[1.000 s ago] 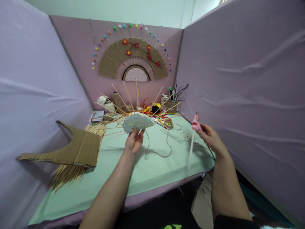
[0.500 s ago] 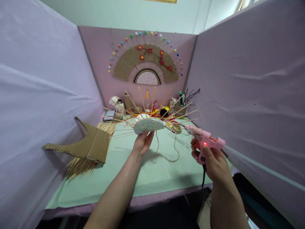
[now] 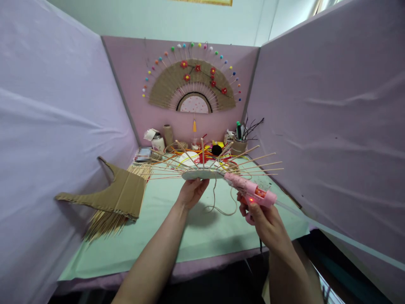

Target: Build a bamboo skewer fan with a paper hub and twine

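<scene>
My left hand [image 3: 191, 193] holds up a pale half-round fan base [image 3: 202, 173] from beneath, tilted so that I see it nearly edge-on. Thin wooden sticks [image 3: 253, 152] spread out from its curved side. My right hand [image 3: 261, 217] is wrapped round a pink glue gun [image 3: 249, 188] with a lit red light. The gun's nozzle meets or almost meets the right end of the base; I cannot tell if they touch. Loose twine [image 3: 221, 212] hangs from near the base's right part and curls onto the table.
Left of my hands lies a cut cardboard piece [image 3: 120, 192] on a bundle of thin sticks [image 3: 107, 223]. A finished fan [image 3: 193, 80] hangs on the back panel. Jars [image 3: 158, 142], a can of twigs [image 3: 239, 146] and colourful cords line the back. Cloth-covered panels stand on both sides.
The glue gun in my right hand has moved left to the base's right end. My left hand has tipped the base flatter, and its sticks have shifted right.
</scene>
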Tool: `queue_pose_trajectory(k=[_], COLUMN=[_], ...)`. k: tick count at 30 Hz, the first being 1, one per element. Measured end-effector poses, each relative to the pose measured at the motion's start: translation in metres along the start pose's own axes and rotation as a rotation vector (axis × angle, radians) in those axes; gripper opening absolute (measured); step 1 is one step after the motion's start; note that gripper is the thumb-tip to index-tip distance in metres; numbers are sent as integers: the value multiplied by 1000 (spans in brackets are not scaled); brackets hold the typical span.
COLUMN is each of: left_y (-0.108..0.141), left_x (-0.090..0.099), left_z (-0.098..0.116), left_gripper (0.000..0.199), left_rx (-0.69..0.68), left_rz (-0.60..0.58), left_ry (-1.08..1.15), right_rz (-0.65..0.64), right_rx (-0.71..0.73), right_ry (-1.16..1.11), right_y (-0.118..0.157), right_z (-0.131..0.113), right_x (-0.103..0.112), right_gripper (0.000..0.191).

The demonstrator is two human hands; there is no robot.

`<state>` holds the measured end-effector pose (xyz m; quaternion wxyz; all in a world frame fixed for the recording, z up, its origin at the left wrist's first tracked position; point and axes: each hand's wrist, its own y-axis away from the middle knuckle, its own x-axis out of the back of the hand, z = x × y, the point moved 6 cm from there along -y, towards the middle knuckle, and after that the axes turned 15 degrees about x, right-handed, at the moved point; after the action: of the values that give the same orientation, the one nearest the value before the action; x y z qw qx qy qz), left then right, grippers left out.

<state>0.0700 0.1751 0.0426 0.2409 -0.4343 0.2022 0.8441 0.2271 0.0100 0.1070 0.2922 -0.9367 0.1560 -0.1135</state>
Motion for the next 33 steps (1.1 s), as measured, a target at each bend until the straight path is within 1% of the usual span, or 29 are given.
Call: queue_pose_trajectory(k=[6, 12, 16, 20, 27, 33], left_y=[1, 2, 2, 2, 3, 2], left_x=[-1, -4, -3, -4, -6, -6], left_z=[-2, -2, -2, -2, -2, -3], left_gripper=[29, 29, 28, 29, 38, 39], left_rx=[7, 2, -2, 2, 4, 6], left_rz=[-5, -20, -6, -19, -49, -68], left_ry=[-7, -23, -28, -31, -34, -44], right_rz=[-17, -10, -11, -2, -23, -22], right_rx=[-4, -31, -44, -54, -49, -26], right_ry=[-4, -22, -39, -45, -50, -57], right_y=[0, 3, 4, 6, 6, 6], right_z=[1, 9, 10, 12, 13, 11], right_x=[-2, -1, -1, 0, -2, -2], right_gripper=[50, 47, 49, 49, 49, 49])
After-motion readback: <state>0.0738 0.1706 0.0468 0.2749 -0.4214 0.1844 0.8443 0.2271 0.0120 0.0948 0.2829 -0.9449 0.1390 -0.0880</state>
